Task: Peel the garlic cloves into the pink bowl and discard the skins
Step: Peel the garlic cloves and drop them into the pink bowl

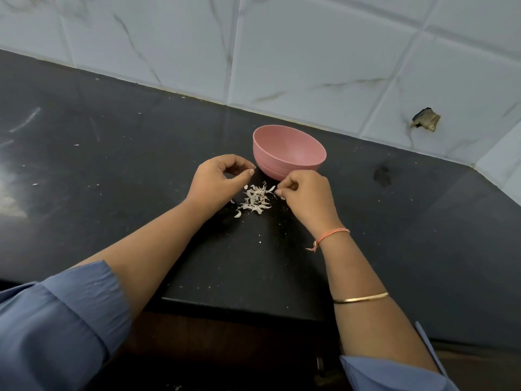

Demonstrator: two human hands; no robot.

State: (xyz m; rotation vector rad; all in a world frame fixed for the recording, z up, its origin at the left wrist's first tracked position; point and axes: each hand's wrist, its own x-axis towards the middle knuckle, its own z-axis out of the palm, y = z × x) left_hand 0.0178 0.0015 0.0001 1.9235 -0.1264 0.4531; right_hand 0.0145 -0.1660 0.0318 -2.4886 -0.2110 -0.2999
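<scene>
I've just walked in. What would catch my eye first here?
The pink bowl stands out on the black counter, near the tiled wall. Just in front of it lies a small pile of pale skins, flanked by the left hand and right hand, both with fingers curled.

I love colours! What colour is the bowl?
The bowl is plain pink, clearest in the head view.

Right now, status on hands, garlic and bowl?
Left hand and right hand curled, flanking pile of papery white garlic skins, grip unclear. Round pink plastic bowl behind, bottom hidden. Nothing in the way.
</scene>
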